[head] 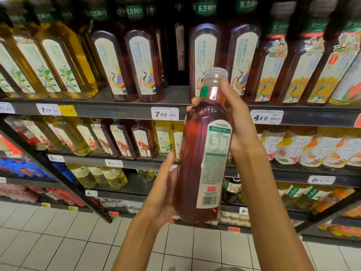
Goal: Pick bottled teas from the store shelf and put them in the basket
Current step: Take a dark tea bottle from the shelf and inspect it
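Before blurred shelves, right hand [237, 122] fingers clamp bottle [203, 153]; left hand [164, 194] fingers hidden.

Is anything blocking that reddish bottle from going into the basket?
The basket is not in view, so that path cannot be judged. The bottle is already off the shelf, held by the right hand and left hand.

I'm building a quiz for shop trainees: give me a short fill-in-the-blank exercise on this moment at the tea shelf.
1. The right hand grips the held bottle near its ____.
2. The tea in the held bottle is ____ in colour.
3. The left hand supports the bottle's ____ part.
4. The price tag right of the bottle reads ____.

Missing words: neck; red; lower; 4.80
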A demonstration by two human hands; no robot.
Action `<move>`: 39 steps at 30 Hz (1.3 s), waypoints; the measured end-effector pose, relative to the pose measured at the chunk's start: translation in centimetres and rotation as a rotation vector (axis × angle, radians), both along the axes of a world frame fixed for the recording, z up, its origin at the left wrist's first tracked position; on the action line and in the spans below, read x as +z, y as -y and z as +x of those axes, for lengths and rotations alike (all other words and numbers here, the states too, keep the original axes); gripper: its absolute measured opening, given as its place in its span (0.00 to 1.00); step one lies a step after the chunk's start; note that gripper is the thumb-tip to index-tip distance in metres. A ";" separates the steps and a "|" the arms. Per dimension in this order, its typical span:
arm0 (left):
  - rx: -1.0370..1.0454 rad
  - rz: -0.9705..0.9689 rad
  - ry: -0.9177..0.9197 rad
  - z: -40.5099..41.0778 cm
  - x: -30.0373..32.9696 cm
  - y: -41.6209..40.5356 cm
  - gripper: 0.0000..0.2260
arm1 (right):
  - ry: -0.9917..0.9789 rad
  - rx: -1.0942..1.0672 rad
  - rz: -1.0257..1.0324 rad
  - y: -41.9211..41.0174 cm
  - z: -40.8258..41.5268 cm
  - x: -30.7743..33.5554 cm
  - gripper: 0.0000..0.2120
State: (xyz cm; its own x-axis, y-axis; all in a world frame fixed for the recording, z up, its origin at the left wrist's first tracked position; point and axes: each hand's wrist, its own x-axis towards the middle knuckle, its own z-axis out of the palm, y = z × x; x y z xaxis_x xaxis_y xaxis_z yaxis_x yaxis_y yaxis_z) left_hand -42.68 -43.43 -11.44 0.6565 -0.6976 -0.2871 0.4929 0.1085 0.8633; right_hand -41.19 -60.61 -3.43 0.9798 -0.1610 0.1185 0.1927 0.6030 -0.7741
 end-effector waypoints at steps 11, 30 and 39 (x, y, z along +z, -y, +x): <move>0.002 -0.239 -0.148 -0.3 0.1 0.7 0.31 | -0.053 -0.121 -0.218 0.1 0.7 0.0 0.13; 0.093 -0.118 -0.016 0.2 1.5 0.6 0.29 | -0.012 -0.050 -0.133 0.8 1.0 0.4 0.14; -0.075 -0.156 -0.233 -1.1 2.1 2.1 0.42 | 0.020 0.214 0.179 -0.6 2.0 0.9 0.21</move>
State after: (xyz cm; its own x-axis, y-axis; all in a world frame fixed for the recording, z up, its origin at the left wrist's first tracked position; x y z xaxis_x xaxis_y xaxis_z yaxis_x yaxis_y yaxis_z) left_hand -43.82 -45.55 -9.38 0.5306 -0.7890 -0.3099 0.6876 0.1868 0.7017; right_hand -39.22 -60.01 -2.54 0.9915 0.0293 0.1267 0.0605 0.7587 -0.6487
